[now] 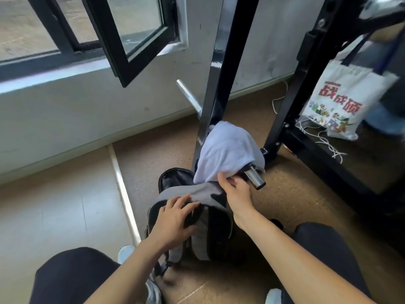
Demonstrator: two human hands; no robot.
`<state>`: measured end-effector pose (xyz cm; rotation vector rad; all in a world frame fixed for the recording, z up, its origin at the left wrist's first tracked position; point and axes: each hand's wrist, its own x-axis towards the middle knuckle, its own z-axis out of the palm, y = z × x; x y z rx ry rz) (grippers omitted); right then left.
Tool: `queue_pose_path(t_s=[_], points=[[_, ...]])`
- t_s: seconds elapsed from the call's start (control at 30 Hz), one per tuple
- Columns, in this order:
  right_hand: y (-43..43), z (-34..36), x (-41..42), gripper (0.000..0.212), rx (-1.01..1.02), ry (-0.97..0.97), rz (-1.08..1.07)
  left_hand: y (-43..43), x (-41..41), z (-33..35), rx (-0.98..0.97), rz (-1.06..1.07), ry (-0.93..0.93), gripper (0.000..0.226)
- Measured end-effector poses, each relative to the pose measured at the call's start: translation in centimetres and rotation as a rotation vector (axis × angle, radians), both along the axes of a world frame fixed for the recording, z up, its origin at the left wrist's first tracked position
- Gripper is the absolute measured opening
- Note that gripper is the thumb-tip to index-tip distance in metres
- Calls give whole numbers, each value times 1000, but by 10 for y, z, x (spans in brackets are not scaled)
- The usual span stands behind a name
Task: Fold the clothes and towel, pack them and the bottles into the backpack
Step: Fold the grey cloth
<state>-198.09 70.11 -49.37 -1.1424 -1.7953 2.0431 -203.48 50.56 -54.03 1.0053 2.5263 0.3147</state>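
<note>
A grey and black backpack [203, 227] stands on the floor between my knees, its top open. A pale lavender towel [225, 152] hangs over a chrome peg [255, 177] of a black metal rack. My right hand [237, 194] pinches the towel's lower edge just above the backpack's opening. My left hand [175, 218] rests with spread fingers on the backpack's grey top flap. No bottles or other clothes are in view.
The black rack's upright [215, 84] rises right behind the backpack, with a second chrome peg [188, 95] higher up. A white printed tote bag [344, 99] hangs at the right over white cables. An open window [131, 34] is at the upper left.
</note>
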Motion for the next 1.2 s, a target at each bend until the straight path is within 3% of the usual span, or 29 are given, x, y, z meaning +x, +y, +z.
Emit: queue_pose_path(t_s=[0.07,0.23,0.33,0.5,0.53,0.63,0.7,0.77,0.83,0.9,1.03,1.2], points=[[-6,15,-3,17,4,4,-66,-3,3,0,95,51,-40,72],[-14,38,8,17,197,128,30,2,8,31,565,264,-103,62],[-11,49,21,21,353,218,103,11,18,59,769,280,-140,56],[-12,62,35,41,501,332,260,40,35,75,789,216,-276,92],[-11,66,35,43,531,334,296,49,34,77,806,240,-298,89],[0,77,30,50,623,311,352,73,16,96,849,358,-173,47],[15,83,23,42,634,307,371,80,0,117,874,444,-114,41],[35,84,13,39,742,171,418,81,-18,137,933,540,-121,43],[54,80,4,49,947,-107,587,81,-36,153,1005,596,-183,44],[68,70,-1,54,1078,-267,768,83,-48,168,1054,613,-231,43],[71,53,-6,63,1282,-335,886,89,-65,198,1191,758,-233,47],[67,56,-9,69,1285,-368,889,58,-78,233,1358,767,25,46]])
